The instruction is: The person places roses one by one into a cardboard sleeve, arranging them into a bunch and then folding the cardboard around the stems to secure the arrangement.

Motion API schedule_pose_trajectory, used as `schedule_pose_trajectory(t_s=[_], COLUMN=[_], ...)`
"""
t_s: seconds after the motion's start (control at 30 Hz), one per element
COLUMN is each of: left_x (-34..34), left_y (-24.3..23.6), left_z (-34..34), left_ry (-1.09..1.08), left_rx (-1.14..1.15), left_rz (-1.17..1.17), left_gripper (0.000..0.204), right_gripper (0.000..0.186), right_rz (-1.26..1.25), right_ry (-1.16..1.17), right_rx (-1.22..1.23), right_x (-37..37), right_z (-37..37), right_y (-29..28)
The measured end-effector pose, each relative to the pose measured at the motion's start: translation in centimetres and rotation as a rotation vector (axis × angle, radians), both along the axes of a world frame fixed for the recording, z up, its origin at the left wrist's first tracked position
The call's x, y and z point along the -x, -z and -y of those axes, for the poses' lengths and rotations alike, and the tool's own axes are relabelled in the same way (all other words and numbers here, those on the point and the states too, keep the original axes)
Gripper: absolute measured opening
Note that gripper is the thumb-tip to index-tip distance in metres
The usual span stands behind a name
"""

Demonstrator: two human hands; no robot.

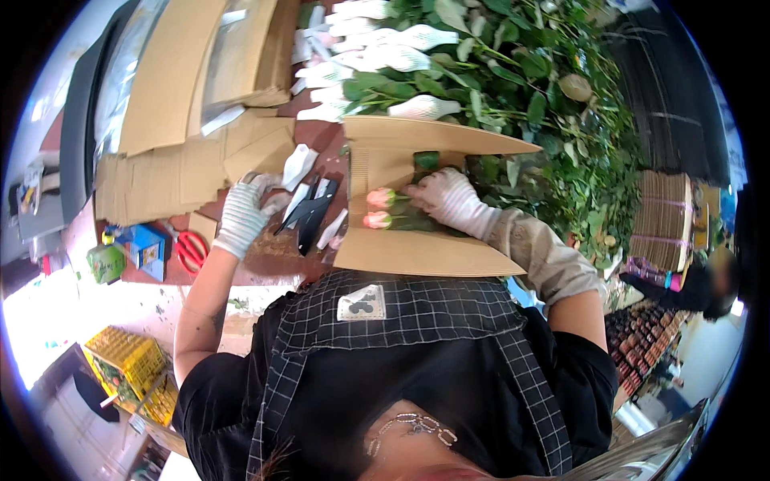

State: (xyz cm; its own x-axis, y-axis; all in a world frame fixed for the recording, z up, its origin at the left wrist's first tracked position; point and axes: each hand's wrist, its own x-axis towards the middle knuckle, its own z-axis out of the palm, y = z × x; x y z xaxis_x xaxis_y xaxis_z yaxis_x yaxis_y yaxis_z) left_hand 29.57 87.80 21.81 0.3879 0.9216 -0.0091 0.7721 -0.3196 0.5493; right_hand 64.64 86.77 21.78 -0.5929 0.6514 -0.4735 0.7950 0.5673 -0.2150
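Observation:
My left hand (249, 212), in a striped white glove, hovers with curled, parted fingers at the red worktop (265, 252), beside a white mesh sleeve (298, 164) and black strips (309, 212). Nothing shows in its grip. My right hand (449, 200), gloved likewise with a beige arm cover, is closed on the stems of two pink roses (380, 197) lying inside an open brown cardboard wrap (429, 256). The stems are partly hidden by my fingers.
Cardboard sheets (168, 180) are stacked left, near red scissors (191, 251) and a green bottle (105, 260). Leafy stems (537, 88) and sleeved blooms (401, 56) fill the back. Cardboard bundles (658, 220) are right, near another person (710, 280). A yellow crate (120, 361) stands lower left.

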Motion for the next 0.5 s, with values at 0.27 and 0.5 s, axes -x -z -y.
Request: schedule_pose_trajectory(t_s=[0.27, 0.5], left_x=[-4.7, -7.0], left_y=[1.8, 3.5], left_z=[1.4, -0.7], left_ry=[0.200, 0.298], left_rx=[-0.087, -0.075], left_rz=[0.106, 0.066], left_gripper=[0.022, 0.029], right_gripper=[0.028, 0.029], right_rz=[-0.107, 0.170], right_ry=[-0.218, -0.147], right_rx=[-0.042, 0.272], right_x=[1.2, 4.0], right_z=[-0.3, -0.8], right_y=[-3.0, -0.4])
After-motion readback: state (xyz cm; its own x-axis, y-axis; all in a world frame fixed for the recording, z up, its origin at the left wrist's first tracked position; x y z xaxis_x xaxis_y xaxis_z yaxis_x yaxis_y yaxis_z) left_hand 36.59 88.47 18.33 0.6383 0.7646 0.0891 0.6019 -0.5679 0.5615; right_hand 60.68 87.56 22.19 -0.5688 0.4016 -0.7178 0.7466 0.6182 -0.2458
